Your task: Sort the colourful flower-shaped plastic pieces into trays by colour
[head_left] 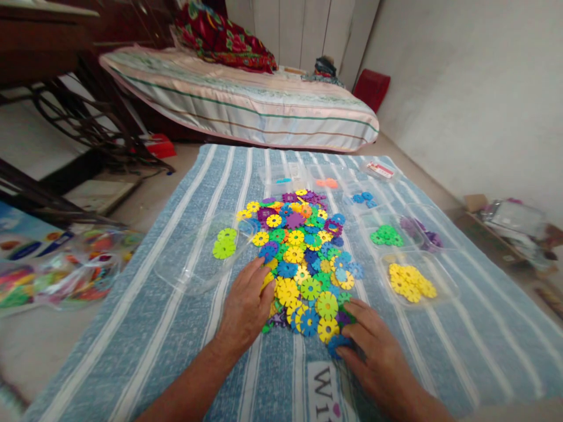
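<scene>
Nearest, your right hand (376, 343): fingers spread, round blue disc (338, 344) just left at thumb and forefinger (pinched? can't tell), near edge of the pile (294, 254). Left hand (245, 299) farther off, fingers together, pile's left side.

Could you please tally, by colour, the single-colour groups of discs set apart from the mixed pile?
Blue discs: 2 groups
Orange discs: 1 group
Green discs: 1 group
Purple discs: 1 group
Yellow discs: 1 group
Lime discs: 1 group
Total: 7 groups
</scene>
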The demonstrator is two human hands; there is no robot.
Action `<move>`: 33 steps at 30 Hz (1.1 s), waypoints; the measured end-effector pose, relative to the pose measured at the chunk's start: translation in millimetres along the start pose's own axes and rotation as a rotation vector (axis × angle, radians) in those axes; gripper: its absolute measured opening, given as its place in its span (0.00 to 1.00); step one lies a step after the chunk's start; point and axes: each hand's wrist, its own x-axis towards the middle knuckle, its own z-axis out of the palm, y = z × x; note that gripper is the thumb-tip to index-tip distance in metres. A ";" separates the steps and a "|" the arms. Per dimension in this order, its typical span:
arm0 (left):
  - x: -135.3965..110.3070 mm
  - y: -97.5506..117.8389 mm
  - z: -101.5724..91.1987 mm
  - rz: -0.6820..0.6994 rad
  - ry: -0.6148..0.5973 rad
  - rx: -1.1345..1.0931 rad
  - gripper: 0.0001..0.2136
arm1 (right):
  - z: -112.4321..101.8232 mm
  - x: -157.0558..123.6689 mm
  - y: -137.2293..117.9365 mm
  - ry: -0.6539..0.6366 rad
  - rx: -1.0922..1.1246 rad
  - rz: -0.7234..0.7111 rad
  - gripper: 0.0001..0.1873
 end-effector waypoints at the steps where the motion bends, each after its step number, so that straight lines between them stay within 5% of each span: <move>1: 0.0 -0.7 0.0 0.006 0.002 0.006 0.14 | -3.9 6.4 0.3 -0.019 0.046 0.015 0.02; 5: 0.0 -3.6 0.7 0.035 0.021 0.024 0.14 | -31.9 61.5 22.4 -0.010 0.118 0.043 0.07; 9: -0.3 -4.1 1.7 0.046 0.038 0.025 0.13 | -71.2 141.5 67.8 0.383 -0.135 0.034 0.10; 12: -1.0 -3.9 2.0 0.041 0.042 0.029 0.13 | -87.0 168.9 82.5 0.489 -0.278 0.104 0.15; 15: -1.9 -4.2 1.8 0.044 0.032 0.027 0.13 | -79.4 146.1 65.5 0.304 -0.238 0.086 0.13; 20: -1.8 -4.8 1.8 0.052 0.035 0.030 0.13 | -38.6 62.6 18.3 -0.185 -0.202 0.019 0.05; 24: -0.1 -4.1 1.6 0.058 0.032 0.043 0.13 | -9.7 24.3 7.9 -0.149 -0.223 0.008 0.14; 27: 1.1 -3.6 0.7 0.065 0.035 0.056 0.13 | -0.3 15.4 9.1 -0.098 -0.153 0.022 0.10; 33: 2.3 -7.5 1.8 0.102 0.055 0.069 0.14 | -18.9 30.4 16.0 -0.049 0.041 0.002 0.07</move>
